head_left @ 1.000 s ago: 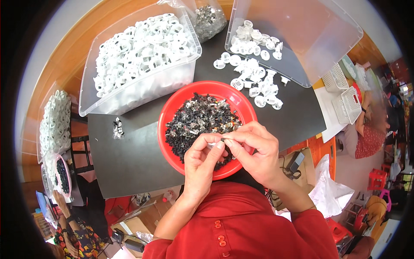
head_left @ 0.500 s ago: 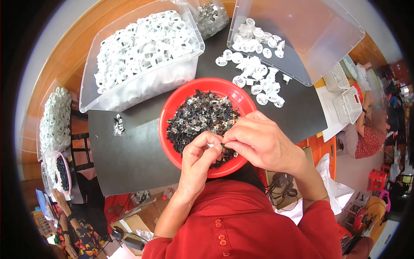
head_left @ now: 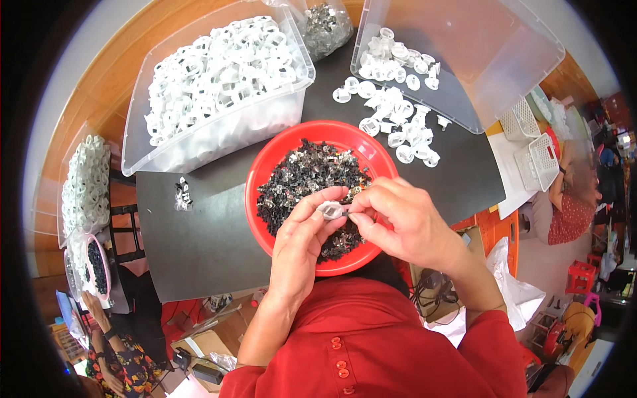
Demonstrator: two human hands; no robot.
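Two white perforated baskets [head_left: 536, 162], red stool [head_left: 580, 275], crumpled white sheeting [head_left: 517, 288], brown cardboard [head_left: 225, 331]

left hand [head_left: 302, 229]: palm turned partly upward, thumb and fingers curled in a grip. right hand [head_left: 405, 222]: thumb and index finger pinched, tips near the left fingers. left forearm [head_left: 269, 325] and right forearm [head_left: 476, 285] converge from below.

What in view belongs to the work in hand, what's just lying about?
Likely in use:
left hand, holding a white part
right hand, pinching a small dark bit
red basin of small pieces
clear bin of white pieces

Probably just lying about:
red stool
black adapter
crumpled white sheet
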